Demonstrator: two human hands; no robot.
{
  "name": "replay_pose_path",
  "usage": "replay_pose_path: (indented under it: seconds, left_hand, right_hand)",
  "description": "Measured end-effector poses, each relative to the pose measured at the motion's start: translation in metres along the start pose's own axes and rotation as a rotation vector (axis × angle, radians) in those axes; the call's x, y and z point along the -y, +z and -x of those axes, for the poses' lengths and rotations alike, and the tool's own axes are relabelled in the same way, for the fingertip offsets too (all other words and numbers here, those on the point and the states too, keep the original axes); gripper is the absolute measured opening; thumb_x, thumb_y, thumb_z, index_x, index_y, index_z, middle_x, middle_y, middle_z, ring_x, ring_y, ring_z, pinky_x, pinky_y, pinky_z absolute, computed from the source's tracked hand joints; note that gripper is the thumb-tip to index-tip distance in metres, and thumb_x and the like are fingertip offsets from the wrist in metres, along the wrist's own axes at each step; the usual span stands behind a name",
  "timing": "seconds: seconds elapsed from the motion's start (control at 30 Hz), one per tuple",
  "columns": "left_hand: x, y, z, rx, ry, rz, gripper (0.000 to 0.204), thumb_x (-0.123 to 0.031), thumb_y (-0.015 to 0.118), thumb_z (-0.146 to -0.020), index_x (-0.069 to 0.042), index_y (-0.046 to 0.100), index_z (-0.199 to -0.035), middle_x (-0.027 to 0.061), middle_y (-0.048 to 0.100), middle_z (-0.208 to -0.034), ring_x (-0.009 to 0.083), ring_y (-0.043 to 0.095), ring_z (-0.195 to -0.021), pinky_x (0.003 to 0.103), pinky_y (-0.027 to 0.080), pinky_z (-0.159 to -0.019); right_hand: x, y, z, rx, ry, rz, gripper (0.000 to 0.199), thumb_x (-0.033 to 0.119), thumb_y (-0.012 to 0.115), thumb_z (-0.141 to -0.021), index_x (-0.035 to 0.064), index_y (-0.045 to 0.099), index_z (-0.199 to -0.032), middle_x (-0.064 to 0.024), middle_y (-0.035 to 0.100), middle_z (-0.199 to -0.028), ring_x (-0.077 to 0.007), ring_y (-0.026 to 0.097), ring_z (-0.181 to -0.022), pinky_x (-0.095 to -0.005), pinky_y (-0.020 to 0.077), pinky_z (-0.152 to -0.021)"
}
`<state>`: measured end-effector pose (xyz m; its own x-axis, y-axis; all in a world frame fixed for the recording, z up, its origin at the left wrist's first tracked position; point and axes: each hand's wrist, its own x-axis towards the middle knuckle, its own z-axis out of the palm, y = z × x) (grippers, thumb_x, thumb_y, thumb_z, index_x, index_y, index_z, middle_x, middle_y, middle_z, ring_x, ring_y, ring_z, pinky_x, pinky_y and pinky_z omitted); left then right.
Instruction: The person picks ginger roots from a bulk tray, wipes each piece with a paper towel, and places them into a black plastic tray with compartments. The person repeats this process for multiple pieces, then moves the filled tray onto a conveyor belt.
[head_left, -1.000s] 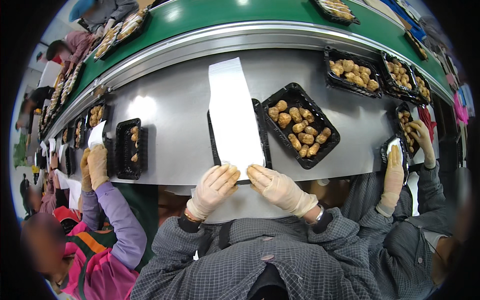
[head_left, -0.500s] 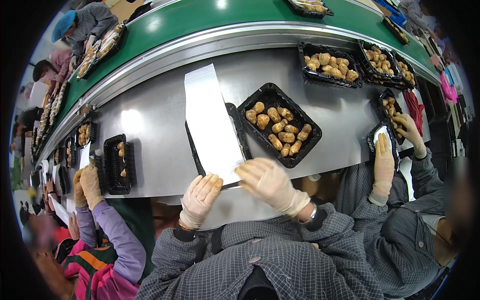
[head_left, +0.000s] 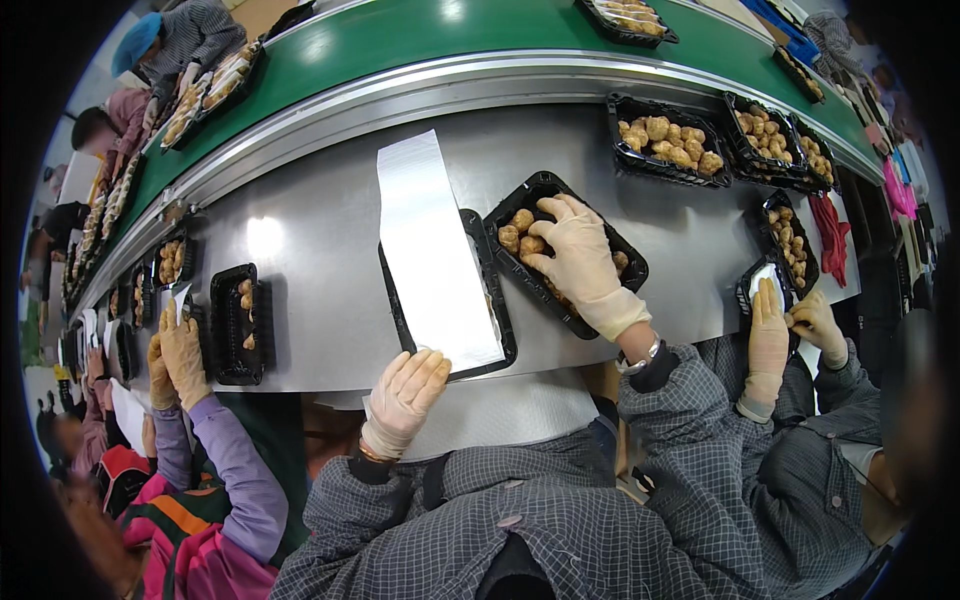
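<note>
A long white sheet [head_left: 432, 250] lies over a black plastic tray [head_left: 512, 350] in front of me, its far end reaching past the tray. My left hand [head_left: 408, 398], in a pale glove, has its fingers closed at the sheet's near left corner; its thumb is hidden. To the right, a second black tray [head_left: 630, 285] holds knobbly brown pieces of produce [head_left: 508, 238]. My gloved right hand [head_left: 582, 262] is inside that tray, its fingers bent round a brown piece and its palm covering much of the contents.
Filled trays [head_left: 668, 145] stand at the back right, before a green conveyor belt [head_left: 400, 62] with a metal rail. A part-filled tray [head_left: 237, 325] is at the left. Co-workers' gloved hands [head_left: 180, 355] work on the left, and others [head_left: 768, 340] beside a red cloth [head_left: 828, 238] at the right.
My right hand has left the sheet's near end and moved right and away from me, into the tray of brown pieces. My left hand has stayed at the sheet's corner.
</note>
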<state>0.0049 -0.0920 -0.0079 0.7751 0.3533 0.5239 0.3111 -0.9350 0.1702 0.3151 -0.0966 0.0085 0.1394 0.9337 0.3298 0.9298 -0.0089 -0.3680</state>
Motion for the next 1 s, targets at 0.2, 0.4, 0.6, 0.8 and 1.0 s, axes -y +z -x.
replay_pose_path:
  seconds: [0.2, 0.4, 0.6, 0.8, 1.0]
  left_hand:
    - [-0.002, -0.002, 0.001, 0.017, -0.006, -0.023, 0.046, -0.003, 0.075, -0.072, -0.009, 0.062, -0.116, 0.0063, 0.065, -0.111, 0.0235, 0.064, -0.105, 0.038, 0.051, -0.093]
    - [0.000, 0.001, 0.000, -0.017, -0.001, -0.020, 0.045, -0.003, 0.075, -0.072, -0.010, 0.062, -0.115, 0.0054, 0.065, -0.111, 0.0229, 0.064, -0.105, 0.038, 0.051, -0.093]
    - [0.001, 0.002, 0.002, -0.034, 0.003, -0.011, 0.046, -0.002, 0.076, -0.071, -0.010, 0.062, -0.114, 0.0054, 0.065, -0.111, 0.0229, 0.064, -0.104, 0.038, 0.051, -0.093]
    - [0.000, 0.002, 0.001, 0.028, -0.016, -0.022, 0.042, -0.003, 0.075, -0.072, -0.010, 0.064, -0.112, 0.0055, 0.066, -0.110, 0.0227, 0.064, -0.104, 0.038, 0.051, -0.093]
    - [0.000, 0.003, -0.001, -0.030, 0.005, -0.032, 0.040, -0.003, 0.075, -0.072, -0.010, 0.064, -0.110, 0.0055, 0.066, -0.109, 0.0223, 0.065, -0.103, 0.038, 0.051, -0.092]
  right_hand:
    - [0.002, -0.019, 0.004, 0.153, 0.258, -0.341, 0.027, 0.008, 0.074, -0.072, 0.0059, 0.070, -0.099, -0.0109, 0.063, -0.116, -0.0300, 0.053, -0.117, -0.0404, 0.0394, -0.102]
    - [0.001, -0.018, 0.007, -0.035, -0.003, -0.175, 0.031, 0.001, 0.069, -0.072, 0.0057, 0.066, -0.103, -0.0092, 0.066, -0.105, -0.0288, 0.058, -0.108, -0.0402, 0.0418, -0.100]
    - [-0.003, -0.015, -0.005, 0.094, -0.185, -0.053, 0.030, 0.003, 0.070, -0.073, 0.0051, 0.067, -0.102, -0.0087, 0.064, -0.103, -0.0303, 0.059, -0.100, -0.0407, 0.0429, -0.099]
    - [0.001, -0.041, 0.006, 0.116, 0.160, -0.691, 0.035, 0.006, 0.070, -0.083, 0.0087, 0.065, -0.117, -0.0055, 0.063, -0.108, -0.0202, 0.061, -0.099, -0.0307, 0.0484, -0.094]
    - [-0.004, -0.041, 0.020, 0.171, 0.369, -1.216, 0.041, 0.011, 0.066, -0.091, 0.0039, 0.057, -0.130, -0.0052, 0.064, -0.116, -0.0131, 0.061, -0.104, -0.0249, 0.0504, -0.093]
